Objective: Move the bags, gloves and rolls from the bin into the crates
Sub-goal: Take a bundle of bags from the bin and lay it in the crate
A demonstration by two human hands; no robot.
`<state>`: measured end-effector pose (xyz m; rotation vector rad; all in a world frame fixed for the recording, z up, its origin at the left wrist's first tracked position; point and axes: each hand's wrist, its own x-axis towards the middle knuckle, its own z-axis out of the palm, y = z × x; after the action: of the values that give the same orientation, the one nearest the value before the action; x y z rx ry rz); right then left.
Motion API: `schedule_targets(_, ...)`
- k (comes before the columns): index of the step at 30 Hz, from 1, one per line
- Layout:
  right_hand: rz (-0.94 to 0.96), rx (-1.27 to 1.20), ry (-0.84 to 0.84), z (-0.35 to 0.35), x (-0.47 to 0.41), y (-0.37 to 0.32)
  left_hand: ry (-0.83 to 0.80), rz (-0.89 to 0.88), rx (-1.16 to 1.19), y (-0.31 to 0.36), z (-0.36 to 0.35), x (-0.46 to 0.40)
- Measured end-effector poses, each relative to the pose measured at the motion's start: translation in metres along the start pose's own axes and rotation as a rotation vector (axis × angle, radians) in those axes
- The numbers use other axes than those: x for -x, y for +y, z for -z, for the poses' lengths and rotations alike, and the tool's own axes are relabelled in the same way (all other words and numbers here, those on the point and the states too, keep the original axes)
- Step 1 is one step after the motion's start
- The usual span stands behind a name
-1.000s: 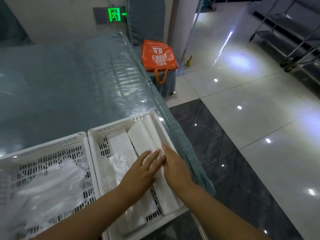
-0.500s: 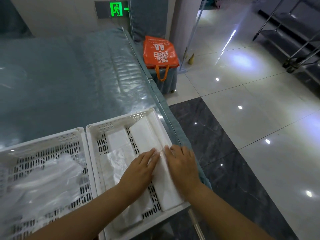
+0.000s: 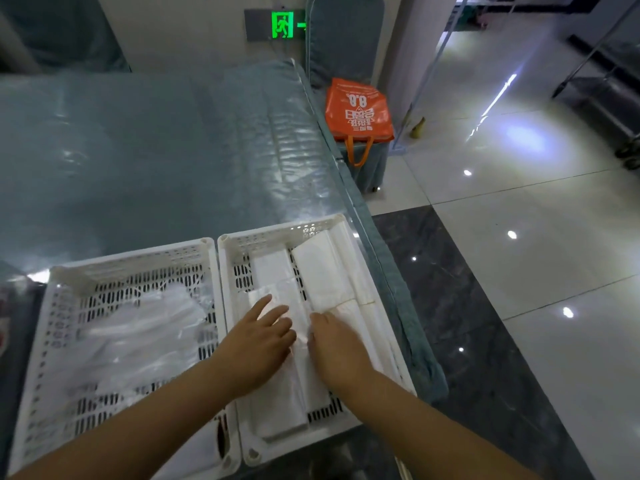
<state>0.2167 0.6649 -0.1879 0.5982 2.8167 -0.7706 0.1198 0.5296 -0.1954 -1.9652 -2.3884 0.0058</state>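
Observation:
Two white slotted crates stand side by side on the table. The right crate (image 3: 277,233) holds flat white packs of bags (image 3: 318,268), laid lengthwise. My left hand (image 3: 258,344) lies flat with straight fingers on the left pack (image 3: 273,268). My right hand (image 3: 337,348) presses palm down on the pack beside it, fingers pointing away. The left crate (image 3: 128,261) holds a loose heap of clear plastic gloves (image 3: 138,327). The bin is out of view.
The table (image 3: 138,150) is covered in blue-grey cloth under clear plastic, its right edge running by the right crate. An orange tote bag (image 3: 358,112) sits on a covered stool beyond. Glossy tiled floor lies to the right, with metal racks (image 3: 606,98) far right.
Both hands have slid leftwards inside the right crate, from the right-hand pack to the middle packs. The view has tilted slightly.

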Motion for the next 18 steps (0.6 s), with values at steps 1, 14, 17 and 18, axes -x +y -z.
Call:
schedule_targets(1,-0.035,0.011,-0.008,-0.006,0.000,-0.003,0.008,-0.019,-0.008,-0.002,0.004,0.001)
schedule_targets(14,-0.270,0.200,0.077,-0.040,-0.015,-0.035,-0.028,0.102,0.116,-0.013,0.024,0.026)
schedule_targets(17,-0.220,0.165,0.112,-0.038,-0.013,-0.033,-0.023,0.116,0.120,-0.016,0.021,0.033)
schedule_targets(18,-0.198,0.169,0.108,-0.038,-0.011,-0.033,-0.023,0.115,0.123,-0.017,0.020,0.036)
